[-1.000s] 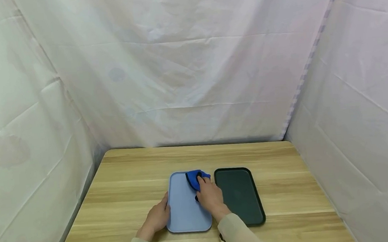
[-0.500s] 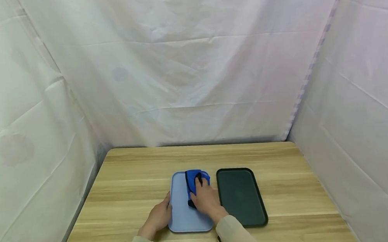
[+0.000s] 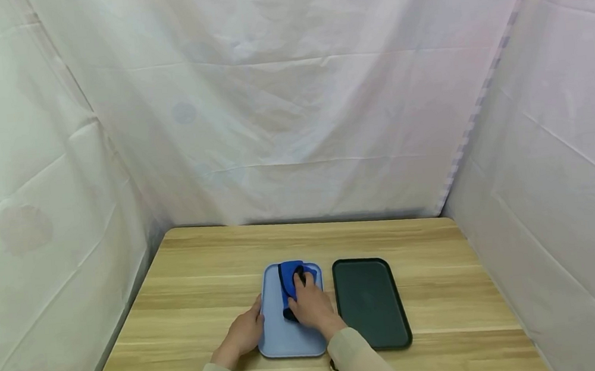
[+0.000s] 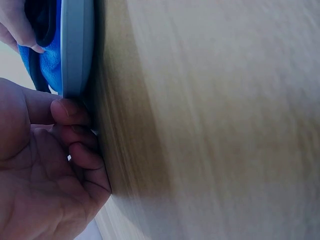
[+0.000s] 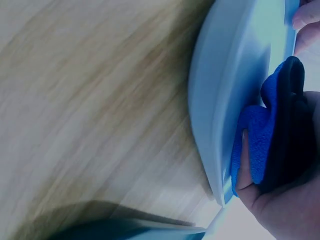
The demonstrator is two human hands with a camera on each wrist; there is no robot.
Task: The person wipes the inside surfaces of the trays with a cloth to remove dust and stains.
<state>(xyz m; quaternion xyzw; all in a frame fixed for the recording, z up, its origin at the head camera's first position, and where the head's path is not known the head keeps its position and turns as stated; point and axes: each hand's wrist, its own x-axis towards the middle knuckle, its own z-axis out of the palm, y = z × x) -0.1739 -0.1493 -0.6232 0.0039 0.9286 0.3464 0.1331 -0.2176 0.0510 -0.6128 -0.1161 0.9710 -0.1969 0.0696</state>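
Observation:
A light blue tray (image 3: 290,344) lies flat on the table, its long sides running away from me. My left hand (image 3: 243,333) holds its left edge; in the left wrist view the fingertips (image 4: 70,111) are curled in at the outside of the rim, close to the tabletop. With my right hand (image 3: 312,305) I grip a bunched blue cloth (image 3: 287,275) with black edging, pressed on the far half of the tray. In the right wrist view one finger (image 5: 244,162) lies against the cloth's fuzzy blue side. Part of the cloth is hidden under that hand.
Just right of the blue tray lies a dark green tray (image 3: 370,304) of similar size, with a narrow gap between them. The wood-grain table (image 3: 203,266) ends at the back and sides near white fabric walls (image 3: 290,114).
The right hand has slid the cloth left across the tray's far half, away from its right edge, and the cloth's folds have shifted. The left hand stays at the tray's left edge.

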